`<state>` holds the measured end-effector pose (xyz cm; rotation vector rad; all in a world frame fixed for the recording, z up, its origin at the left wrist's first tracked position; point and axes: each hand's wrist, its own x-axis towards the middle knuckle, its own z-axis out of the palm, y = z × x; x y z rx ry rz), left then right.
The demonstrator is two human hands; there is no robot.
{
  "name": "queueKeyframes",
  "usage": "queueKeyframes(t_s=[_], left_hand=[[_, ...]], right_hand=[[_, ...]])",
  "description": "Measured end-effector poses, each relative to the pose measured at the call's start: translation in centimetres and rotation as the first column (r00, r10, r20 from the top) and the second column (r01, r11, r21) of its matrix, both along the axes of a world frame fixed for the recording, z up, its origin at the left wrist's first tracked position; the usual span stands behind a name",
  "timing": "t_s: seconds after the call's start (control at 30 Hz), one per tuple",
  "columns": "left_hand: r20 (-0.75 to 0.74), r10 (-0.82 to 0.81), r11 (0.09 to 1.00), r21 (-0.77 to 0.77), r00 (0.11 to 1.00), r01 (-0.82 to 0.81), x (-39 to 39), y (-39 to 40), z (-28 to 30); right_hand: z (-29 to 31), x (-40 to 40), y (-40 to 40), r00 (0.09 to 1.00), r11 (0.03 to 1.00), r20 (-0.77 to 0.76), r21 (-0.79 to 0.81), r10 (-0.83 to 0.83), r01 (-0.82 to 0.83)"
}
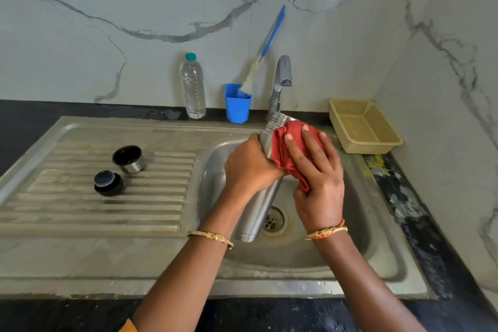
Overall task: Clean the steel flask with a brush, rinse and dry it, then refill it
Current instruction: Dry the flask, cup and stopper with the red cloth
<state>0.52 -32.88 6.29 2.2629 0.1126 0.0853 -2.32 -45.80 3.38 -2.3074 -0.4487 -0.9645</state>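
Observation:
The steel flask hangs tilted over the sink basin, its open mouth pointing up toward the tap. My left hand grips the flask around its upper body. My right hand holds a red cloth wrapped against the flask's shoulder, fingers spread over the cloth. The bottle brush, blue handle and white bristles, stands in a blue cup behind the sink. The flask's steel cup lid and black stopper sit on the drainboard. A clear water bottle with a green cap stands at the wall.
The steel tap rises just behind the flask's mouth, with no water running. A beige plastic basket sits on the dark counter at the right corner. The ribbed drainboard lies left of the basin. The drain is under the flask's base.

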Motion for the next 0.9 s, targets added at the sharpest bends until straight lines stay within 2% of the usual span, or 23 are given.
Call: queueKeyframes(t_s=[0.17, 0.2, 0.27, 0.3, 0.33, 0.37, 0.43, 0.5, 0.57, 0.6, 0.63, 0.67, 0.7, 0.73, 0.77, 0.8, 0.9], left_hand=[[0.11, 0.014, 0.947, 0.317, 0.994, -0.049, 0.0, -0.4, -0.3], [0.126, 0.002, 0.934, 0.355, 0.992, -0.047, 0.0, -0.5, -0.7], [0.146, -0.008, 0.912, 0.407, 0.989, -0.053, 0.2, -0.5, -1.5], [0.138, 0.0, 0.907, 0.416, 0.99, -0.058, 0.4, -0.3, -1.7], [0.125, 0.011, 0.907, 0.416, 0.992, -0.063, 0.6, 0.0, -1.8], [0.112, 0.022, 0.912, 0.404, 0.994, -0.066, 0.9, 0.5, -1.9], [0.089, 0.036, 0.932, 0.355, 0.995, -0.066, 1.4, 1.7, -1.8], [0.067, 0.014, 0.941, 0.336, 0.998, -0.036, 1.8, 2.7, -2.0], [0.051, -0.047, 0.929, 0.37, 0.998, 0.024, 1.8, 3.0, -2.0], [0.062, -0.079, 0.919, 0.39, 0.995, 0.048, 1.6, 3.0, -2.1], [0.082, -0.112, 0.912, 0.405, 0.99, 0.07, 1.5, 2.9, -2.1], [0.106, -0.147, 0.91, 0.405, 0.983, 0.092, 1.4, 2.9, -2.3], [0.131, -0.179, 0.914, 0.389, 0.975, 0.115, 1.3, 2.9, -2.4], [0.155, -0.205, 0.921, 0.366, 0.967, 0.136, 1.3, 3.0, -2.7], [0.176, -0.226, 0.924, 0.35, 0.958, 0.154, 1.3, 3.1, -2.8], [0.19, -0.24, 0.926, 0.341, 0.952, 0.165, 1.4, 3.2, -2.9], [0.205, -0.247, 0.943, 0.274, 0.947, 0.186, 1.5, 3.2, -3.4]], right_hand=[[3.8, 0.8, 1.7, 0.979, 0.913, 0.127, -0.358, -0.162, 0.198], [5.2, 1.3, 2.0, 0.985, 0.885, 0.058, -0.432, -0.163, 0.172], [7.9, 3.0, 2.1, 0.941, 0.83, -0.281, -0.558, -0.189, 0.0], [8.7, 4.0, 1.9, 0.892, 0.825, -0.414, -0.557, -0.181, -0.091], [9.0, 4.6, 1.7, 0.868, 0.826, -0.471, -0.545, -0.158, -0.145], [8.6, 4.7, 1.5, 0.882, 0.831, -0.458, -0.531, -0.114, -0.168], [6.8, 3.8, 1.9, 0.952, 0.868, -0.305, -0.475, -0.007, -0.145], [4.5, 2.2, 2.3, 0.986, 0.908, -0.163, -0.407, 0.039, -0.103], [3.8, 1.8, 2.3, 0.99, 0.916, -0.134, -0.391, 0.039, -0.089], [4.5, 2.5, 2.2, 0.983, 0.922, -0.179, -0.371, 0.05, -0.115], [5.3, 3.4, 1.9, 0.953, 0.936, -0.295, -0.31, 0.069, -0.164], [6.3, 4.6, 1.2, 0.875, 0.949, -0.468, -0.2, 0.126, -0.244], [7.4, 5.8, 0.4, 0.74, 0.943, -0.632, -0.041, 0.23, -0.329], [8.0, 7.0, -0.5, 0.591, 0.916, -0.727, 0.131, 0.348, -0.378], [8.1, 8.1, -1.5, 0.492, 0.878, -0.749, 0.254, 0.444, -0.405], [7.9, 8.6, -2.4, 0.431, 0.844, -0.746, 0.331, 0.508, -0.422], [5.7, 9.2, -3.7, 0.303, 0.747, -0.695, 0.521, 0.652, -0.413]])
